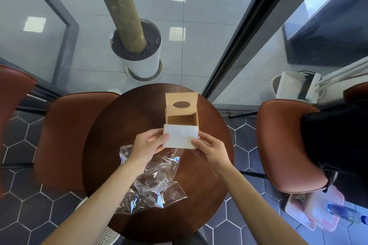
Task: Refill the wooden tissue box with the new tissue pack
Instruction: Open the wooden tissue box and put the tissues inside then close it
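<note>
A wooden tissue box [181, 119] stands at the far side of a round dark table [111, 141]. Its hinged lid [181, 101], with an oval slot, is tipped up and the inside looks empty. A white stack of tissues [180, 136] hovers just in front of the box's near wall. My left hand [148, 145] grips the stack's left end and my right hand [209, 148] grips its right end. A crumpled clear plastic wrapper [153, 183] lies on the table under my forearms.
Brown padded chairs stand at the left [65, 141] and right [286, 145] of the table. A white planter [139, 49] with a thick trunk is beyond the table by glass panels. A dark garment hangs on the right chair; a pink-edged plastic container [312, 209] lies on the floor.
</note>
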